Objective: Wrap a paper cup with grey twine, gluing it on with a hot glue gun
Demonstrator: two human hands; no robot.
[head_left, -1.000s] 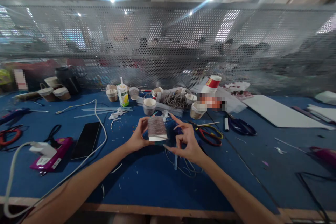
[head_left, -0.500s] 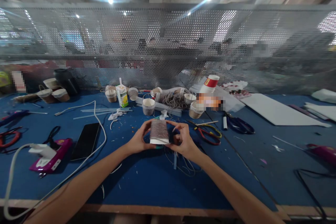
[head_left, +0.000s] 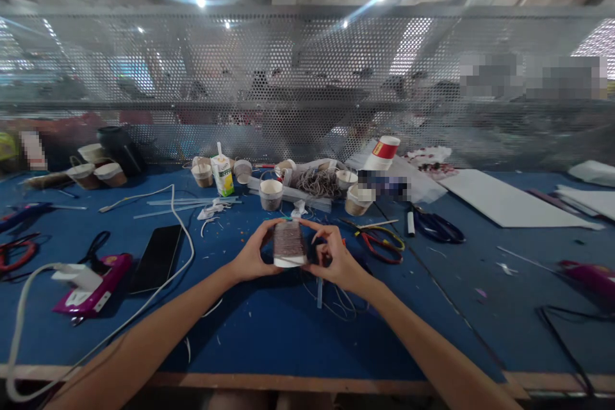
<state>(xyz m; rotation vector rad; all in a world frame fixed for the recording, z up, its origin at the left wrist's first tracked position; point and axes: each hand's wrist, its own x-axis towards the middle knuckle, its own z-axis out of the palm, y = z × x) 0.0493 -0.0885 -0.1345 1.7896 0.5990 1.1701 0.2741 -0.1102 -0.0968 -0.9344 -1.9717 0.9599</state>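
Between my two hands is a small white paper cup (head_left: 289, 242) wound with rows of brown-grey cord; a white band shows along its near, lower edge. My left hand (head_left: 255, 252) grips its left side with thumb and fingers. With thumb and index finger, my right hand (head_left: 332, 257) holds the right side, its other fingers curled. Just beyond the cup stands a cord-wrapped paper cup (head_left: 271, 195). Loose thin cord (head_left: 341, 304) lies on the table below my right hand, beside a short clear stick (head_left: 319, 293).
On the blue table (head_left: 269, 339) are a phone (head_left: 157, 259), a purple glue gun (head_left: 586, 278), a purple power strip (head_left: 103, 288) with a white cable, red-and-yellow-handled scissors (head_left: 382, 243), dark-handled scissors (head_left: 439, 225) and a drink carton (head_left: 223, 173). A perforated metal screen (head_left: 307, 57) stands behind.
The wrapped cup has tilted and turned slightly in my hands. Both hands keep their hold, nearly in the same place.
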